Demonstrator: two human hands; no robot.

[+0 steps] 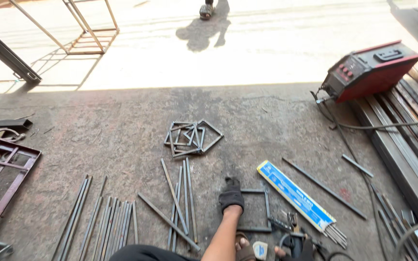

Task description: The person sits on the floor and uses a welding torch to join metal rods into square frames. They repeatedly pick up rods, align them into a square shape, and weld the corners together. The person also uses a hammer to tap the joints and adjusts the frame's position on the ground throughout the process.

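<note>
One red welding machine (pixel 369 71). One blue packet of welding rods (pixel 296 195). One pile of welded square metal frames (pixel 192 138), too tangled to count. One square frame (pixel 254 210) under one gloved hand (pixel 231 195). Two long loose rods (pixel 323 187) beside the packet.

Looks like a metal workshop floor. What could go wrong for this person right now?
1. The gloved left hand presses on a square frame close to the clamp held in the right hand; a burn or pinch seems possible.
2. Loose rods lie beside the person's sandalled foot; one could roll underfoot.
3. The welder's cable trails across the floor, a likely trip hazard.
</note>
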